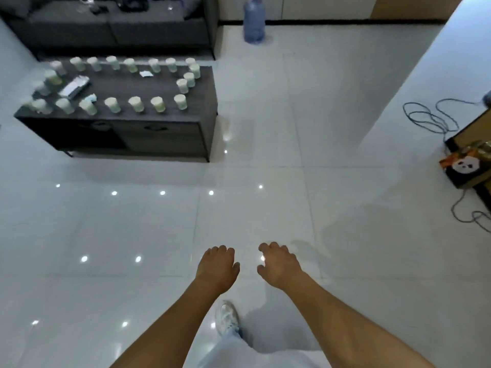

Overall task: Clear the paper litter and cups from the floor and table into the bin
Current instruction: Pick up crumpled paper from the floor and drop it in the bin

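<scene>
Several white paper cups [136,103] stand in rows around the edge of a low dark table [159,120] at the upper left. A small scrap of white paper [146,73] lies near the table's back edge. My left hand [218,266] and my right hand [279,264] hang side by side over the white tiled floor, well in front of the table. Both hold nothing and their fingers are loosely curled. No bin is in view.
A dark sofa [111,27] stands behind the table. A blue water jug [254,21] sits on the floor by the far wall. Cables [430,118] and a panda-print box [465,168] lie at the right. My shoe [227,317] is below the hands.
</scene>
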The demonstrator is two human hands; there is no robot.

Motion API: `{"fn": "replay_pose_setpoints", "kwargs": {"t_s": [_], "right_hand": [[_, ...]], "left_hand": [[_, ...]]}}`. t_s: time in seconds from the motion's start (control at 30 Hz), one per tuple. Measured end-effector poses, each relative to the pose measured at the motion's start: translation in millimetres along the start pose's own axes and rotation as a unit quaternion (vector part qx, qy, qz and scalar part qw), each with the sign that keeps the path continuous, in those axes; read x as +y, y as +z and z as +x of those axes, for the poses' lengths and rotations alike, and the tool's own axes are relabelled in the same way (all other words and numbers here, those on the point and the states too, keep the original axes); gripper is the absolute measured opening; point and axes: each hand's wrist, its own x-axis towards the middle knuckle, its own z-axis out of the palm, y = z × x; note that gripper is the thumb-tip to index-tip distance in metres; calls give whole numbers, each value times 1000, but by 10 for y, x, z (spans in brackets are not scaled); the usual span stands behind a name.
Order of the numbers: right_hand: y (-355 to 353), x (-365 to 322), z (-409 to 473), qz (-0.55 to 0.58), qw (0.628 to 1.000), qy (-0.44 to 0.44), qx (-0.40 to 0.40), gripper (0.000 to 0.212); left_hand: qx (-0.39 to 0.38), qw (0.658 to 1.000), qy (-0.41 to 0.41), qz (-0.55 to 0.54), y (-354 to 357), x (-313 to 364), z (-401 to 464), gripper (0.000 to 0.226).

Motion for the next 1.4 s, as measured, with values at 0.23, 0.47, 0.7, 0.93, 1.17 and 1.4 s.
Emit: {"fn": "replay_pose_setpoints", "kwargs": {"t_s": [0.23,0.47,0.7,0.93,1.17,1.4], "right_hand": [[-189,-1583,884,-61,991,-113,-30,46],[-416,-2646,1749,-134,972,-176,-82,47],[-849,-3769,3009,-165,954,-226,-105,48],[-1367,-5043,4167,-191,941,-255,-116,49],[-1396,-6570,5095,-219,923,-285,-139,49],[-1336,-8486,5929,-199,923,-289,-157,51]], "left_hand": [[11,988,-134,-80,-344,-1634,11,40],[7,962,-228,-148,-527,-2709,196,43],[0,939,-295,-179,-910,-3927,902,44],[28,910,-344,-230,-1566,-5240,1525,42],[38,879,-390,-272,-1877,-6805,1767,42],[33,873,-407,-265,-2201,-8836,1930,42]]}}
